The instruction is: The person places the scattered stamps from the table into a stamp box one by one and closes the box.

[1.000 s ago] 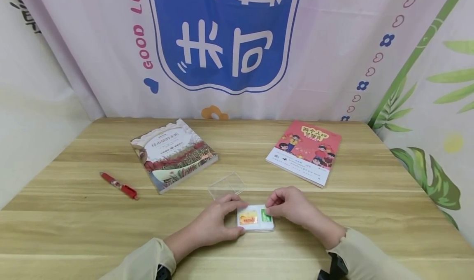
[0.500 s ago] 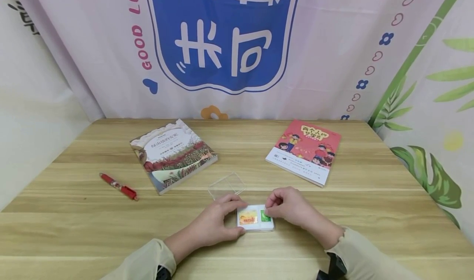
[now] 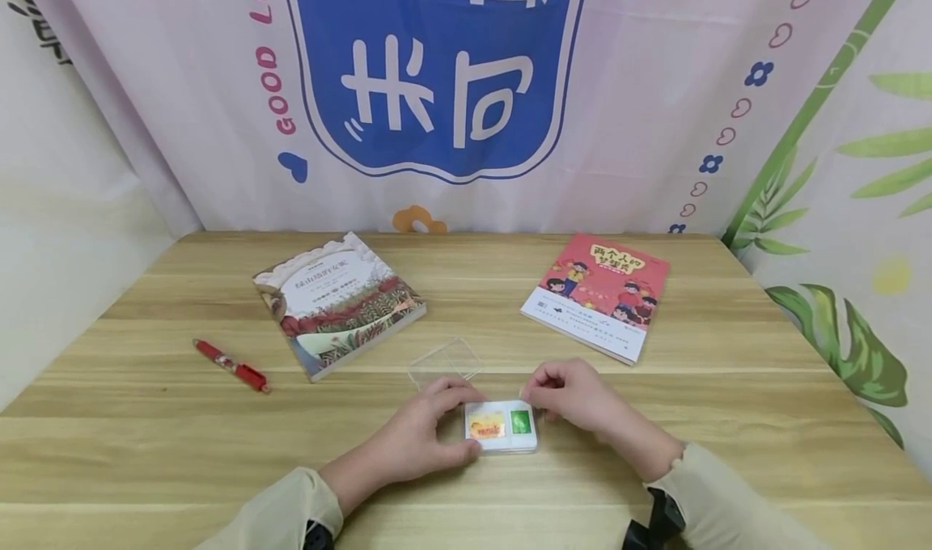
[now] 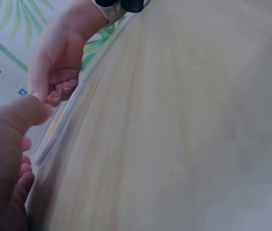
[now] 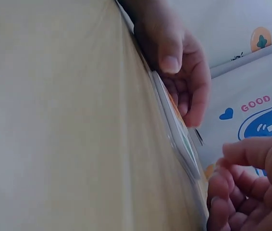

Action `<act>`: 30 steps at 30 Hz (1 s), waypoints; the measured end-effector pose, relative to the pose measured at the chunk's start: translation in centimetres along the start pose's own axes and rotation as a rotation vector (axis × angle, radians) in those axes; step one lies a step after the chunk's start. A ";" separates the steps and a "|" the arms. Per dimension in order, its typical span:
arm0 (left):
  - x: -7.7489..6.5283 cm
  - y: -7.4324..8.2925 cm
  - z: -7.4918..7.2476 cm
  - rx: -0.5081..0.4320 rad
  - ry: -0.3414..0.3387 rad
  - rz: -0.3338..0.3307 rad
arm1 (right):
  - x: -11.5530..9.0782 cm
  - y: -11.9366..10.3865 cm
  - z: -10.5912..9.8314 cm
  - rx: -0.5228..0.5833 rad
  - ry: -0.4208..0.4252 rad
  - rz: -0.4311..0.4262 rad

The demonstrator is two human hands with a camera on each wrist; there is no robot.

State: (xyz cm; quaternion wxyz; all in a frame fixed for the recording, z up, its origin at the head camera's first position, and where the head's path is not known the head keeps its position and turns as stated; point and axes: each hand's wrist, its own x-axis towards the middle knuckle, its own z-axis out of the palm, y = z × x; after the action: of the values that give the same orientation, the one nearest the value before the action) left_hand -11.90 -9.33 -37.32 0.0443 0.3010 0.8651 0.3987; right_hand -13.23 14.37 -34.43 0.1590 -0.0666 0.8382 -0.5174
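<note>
Card stack [image 3: 502,427] lay nearer the person than the clear lid [image 3: 445,361], probably light, stiff and slippery.
Left grip [image 3: 424,430] pinched its edges, likely the best hold; right grip [image 3: 573,393], right of the lid, was narrow, any card in it impossible to tell.

The white case [image 5: 178,129] has the left hand [image 5: 175,48] at its far end, the curled right hand [image 5: 255,185] by its near one.
</note>
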 end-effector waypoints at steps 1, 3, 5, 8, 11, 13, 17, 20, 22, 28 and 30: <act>0.0 0.0 -0.1 -0.016 0.011 0.000 | 0.1 -0.1 -0.2 0.009 -0.010 -0.002; 0.0 0.1 -0.5 -0.037 0.034 0.011 | 0.3 -0.3 -0.5 0.008 -0.025 -0.017; 0.0 0.2 -1.0 -0.040 0.060 0.023 | 0.5 -0.6 -0.9 -0.008 -0.039 -0.057; 0.2 0.3 -1.9 -0.011 0.107 0.036 | 1.2 -1.0 -1.2 -0.060 -0.063 -0.170; 0.4 0.3 -2.7 0.049 0.160 0.020 | 2.1 -1.4 -1.5 -0.104 -0.084 -0.278; 0.6 0.1 -3.0 0.074 0.187 -0.004 | 2.8 -1.7 -1.5 -0.119 -0.093 -0.322; 0.6 -0.3 -3.4 0.098 0.203 -0.091 | 4.0 -2.2 -1.4 -0.126 -0.115 -0.364; 0.6 -0.7 -3.4 0.108 0.196 -0.153 | 4.9 -2.4 -1.2 -0.129 -0.150 -0.367; 0.7 -1.1 -3.4 0.118 0.192 -0.176 | 5.4 -2.5 -1.0 -0.144 -0.175 -0.357; 0.6 -1.8 -3.4 0.128 0.173 -0.200 | 7.0 -2.4 -0.5 -0.269 -0.231 -0.333; 0.6 -2.0 -3.4 0.128 0.163 -0.219 | 7.4 -2.3 -0.3 -0.327 -0.236 -0.329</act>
State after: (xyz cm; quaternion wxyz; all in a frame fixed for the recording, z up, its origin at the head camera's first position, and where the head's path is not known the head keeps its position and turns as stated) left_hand -14.43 -12.20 -36.32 -0.0020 0.1738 0.9173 0.3584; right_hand -20.44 11.49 -33.69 0.1564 -0.2865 0.8642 -0.3828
